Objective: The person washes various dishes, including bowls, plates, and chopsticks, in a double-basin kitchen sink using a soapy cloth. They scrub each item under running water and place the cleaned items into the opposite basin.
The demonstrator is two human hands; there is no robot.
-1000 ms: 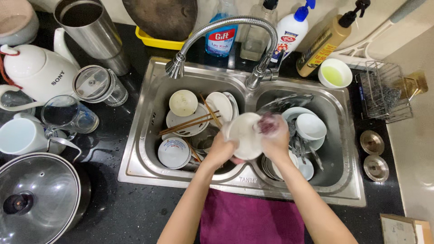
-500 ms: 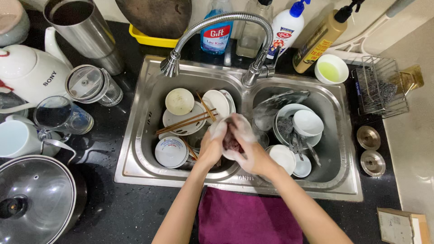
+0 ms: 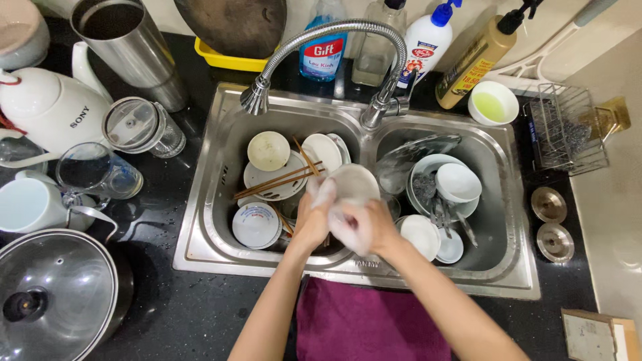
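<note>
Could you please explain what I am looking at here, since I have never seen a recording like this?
There is no machine: a person wears a camera on the head, looking down at their own two hands over a double sink. The left hand and right hand together hold a white dish, blurred and soapy. Chopsticks and bowls lie in the left basin; more bowls fill the right one. A tap arches above. A pot lid, kettle and soap bottles stand on the dark counter.

Home kitchen: stainless steel double-basin sink [image 3: 221,200] w/ curved flexible tap [image 3: 334,33], full of dirty white bowls & plates [image 3: 321,150], wooden chopsticks [image 3: 274,180]; dish-soap bottles [image 3: 321,53] behind, white electric kettle [image 3: 50,110], glass-lidded pot [image 3: 57,294] on black counter [image 3: 174,314]
</note>
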